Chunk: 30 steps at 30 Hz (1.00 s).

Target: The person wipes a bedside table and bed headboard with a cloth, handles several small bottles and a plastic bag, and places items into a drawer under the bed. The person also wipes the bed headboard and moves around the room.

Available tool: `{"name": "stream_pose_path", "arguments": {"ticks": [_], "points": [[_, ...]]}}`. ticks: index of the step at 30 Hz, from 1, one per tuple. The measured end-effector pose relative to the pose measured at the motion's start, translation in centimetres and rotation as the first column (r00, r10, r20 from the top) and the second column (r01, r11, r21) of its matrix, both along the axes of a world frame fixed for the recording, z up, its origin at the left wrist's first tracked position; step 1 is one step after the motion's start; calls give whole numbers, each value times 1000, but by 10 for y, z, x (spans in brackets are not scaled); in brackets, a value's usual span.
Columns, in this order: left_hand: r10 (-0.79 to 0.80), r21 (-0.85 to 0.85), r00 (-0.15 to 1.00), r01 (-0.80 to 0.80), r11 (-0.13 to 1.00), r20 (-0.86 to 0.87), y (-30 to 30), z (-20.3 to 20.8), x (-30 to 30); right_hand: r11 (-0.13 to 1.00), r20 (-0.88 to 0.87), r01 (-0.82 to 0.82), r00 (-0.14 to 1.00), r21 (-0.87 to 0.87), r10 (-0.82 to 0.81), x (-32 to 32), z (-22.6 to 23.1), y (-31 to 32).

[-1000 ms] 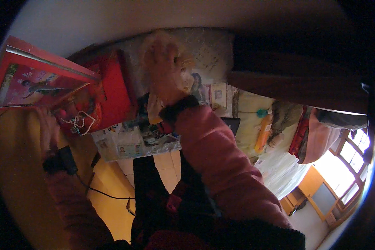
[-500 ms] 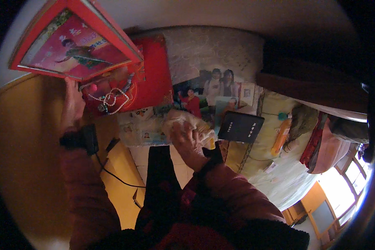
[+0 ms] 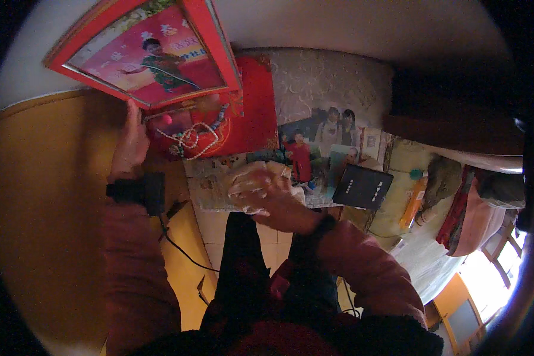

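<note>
My left hand (image 3: 132,142) is at the lower edge of a red-framed picture (image 3: 154,53), its fingers closed at the frame's edge and their tips partly hidden. The picture leans upright on the far left and stands on a red box or folder (image 3: 258,101). A beaded necklace (image 3: 196,139) and a small pink item (image 3: 167,119) lie on the red surface. My right hand (image 3: 279,204) presses a pale crumpled cloth (image 3: 243,185) onto the near edge of the photo-covered tabletop (image 3: 210,193); some of its fingers are blurred.
Right of the cloth lies a dark booklet (image 3: 363,186) near several photos (image 3: 299,157). Farther right, an orange bottle (image 3: 414,204) and clothes (image 3: 463,225) rest on a pale cover. A black cable (image 3: 187,255) hangs by an open yellow drawer or door (image 3: 184,231).
My right hand has slid the cloth leftward along the near tabletop edge, away from the booklet. The whole view has shifted, while my left hand stays at the frame.
</note>
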<state>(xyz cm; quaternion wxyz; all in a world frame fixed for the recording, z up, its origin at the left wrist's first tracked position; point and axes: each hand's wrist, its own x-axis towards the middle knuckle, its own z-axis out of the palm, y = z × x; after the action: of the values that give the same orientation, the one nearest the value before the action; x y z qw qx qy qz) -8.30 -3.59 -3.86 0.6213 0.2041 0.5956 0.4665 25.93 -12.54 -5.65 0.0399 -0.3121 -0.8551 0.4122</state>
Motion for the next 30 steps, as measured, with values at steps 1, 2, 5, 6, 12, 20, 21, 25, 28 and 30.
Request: {"name": "stream_pose_path", "arguments": {"ticks": [1,2,5,6,12,20,21,25,28,30], "points": [[-1,8,1000,1,1000,12,-1,-3,1,982,-53,189,981,0,-188,4,4,12],[-27,64,998,23,998,58,-2,-6,0,930,-106,369,924,-12,-368,5,6,26],[-3,-23,993,6,1000,120,-2,-10,-4,735,-120,674,726,-68,-677,-5,-4,76],[-13,-43,997,17,999,82,-2,-10,-5,668,-102,719,662,-194,-743,-13,-11,90],[-36,-132,999,39,990,20,-2,2,0,152,56,362,504,-920,-862,-40,-14,133],[-37,-19,994,40,999,103,2,27,17,223,-43,380,426,-898,-904,-45,0,131],[-26,-39,996,30,999,87,2,30,17,281,-123,356,407,-891,-905,-47,-2,131],[-26,-37,998,28,999,65,8,39,22,331,-118,510,405,-794,-907,-44,-1,134],[-79,43,986,73,996,145,16,47,28,321,-76,563,415,-762,-907,-35,10,137],[-110,101,983,96,990,148,19,56,32,312,-87,490,427,-814,-900,-21,25,139]]}}
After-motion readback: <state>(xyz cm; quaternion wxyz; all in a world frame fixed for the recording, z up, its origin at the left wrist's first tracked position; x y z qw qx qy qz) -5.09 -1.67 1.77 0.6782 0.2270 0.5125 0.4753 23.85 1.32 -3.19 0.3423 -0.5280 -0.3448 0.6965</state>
